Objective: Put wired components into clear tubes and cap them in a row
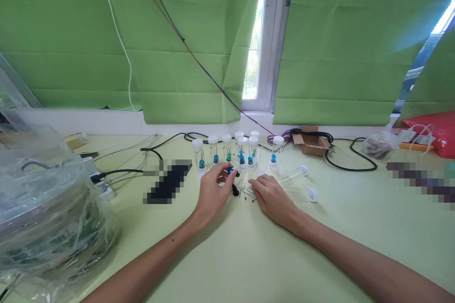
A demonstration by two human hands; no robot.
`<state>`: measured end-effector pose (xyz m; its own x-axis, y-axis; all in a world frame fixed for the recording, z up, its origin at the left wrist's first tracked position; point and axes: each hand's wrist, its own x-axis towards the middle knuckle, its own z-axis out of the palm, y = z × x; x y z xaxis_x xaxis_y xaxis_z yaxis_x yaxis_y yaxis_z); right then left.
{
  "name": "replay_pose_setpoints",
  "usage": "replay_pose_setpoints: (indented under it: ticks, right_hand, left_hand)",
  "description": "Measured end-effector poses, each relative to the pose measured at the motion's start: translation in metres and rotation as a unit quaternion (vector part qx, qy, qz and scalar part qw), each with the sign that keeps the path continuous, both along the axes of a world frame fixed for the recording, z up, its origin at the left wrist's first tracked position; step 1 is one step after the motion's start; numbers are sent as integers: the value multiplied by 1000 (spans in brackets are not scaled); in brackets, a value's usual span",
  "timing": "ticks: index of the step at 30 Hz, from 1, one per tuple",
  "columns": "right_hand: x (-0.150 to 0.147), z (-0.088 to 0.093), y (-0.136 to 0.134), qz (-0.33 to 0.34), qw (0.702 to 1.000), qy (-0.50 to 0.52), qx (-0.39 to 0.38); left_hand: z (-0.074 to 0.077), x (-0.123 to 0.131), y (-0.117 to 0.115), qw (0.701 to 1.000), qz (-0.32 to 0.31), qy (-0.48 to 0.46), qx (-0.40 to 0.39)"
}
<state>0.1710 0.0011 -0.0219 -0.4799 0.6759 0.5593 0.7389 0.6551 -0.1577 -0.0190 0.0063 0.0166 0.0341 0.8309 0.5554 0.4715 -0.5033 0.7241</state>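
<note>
My left hand pinches a small blue part with a thin dark stem above it, between thumb and fingertips. My right hand rests low on the table, fingers curled together over thin metal pins; what its fingertips hold is hidden. Small black pieces lie between the hands. Behind them stand several clear tubes with white caps, such as a tube on the left and a tube on the right, with blue or green parts inside. Two clear tubes lie beside my right hand.
A plastic-wrapped reel fills the left side. Black cables run along the back, near an open cardboard box. A blurred dark object lies to the left, a red bag at the far right. Green blinds hang behind.
</note>
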Motion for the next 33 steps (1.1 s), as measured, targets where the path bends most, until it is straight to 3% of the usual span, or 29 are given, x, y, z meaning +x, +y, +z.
replay_pose_setpoints:
  ticks: [10, 19, 33]
  right_hand:
    - [4, 2, 0, -51, 998, 27, 39]
    - [4, 3, -1, -82, 996, 23, 16]
    - [3, 5, -4, -53, 998, 35, 20]
  left_hand:
    - [0, -3, 2, 998, 25, -50, 9]
    - [4, -9, 9, 991, 35, -129, 31]
    - [-4, -8, 9, 997, 23, -67, 11]
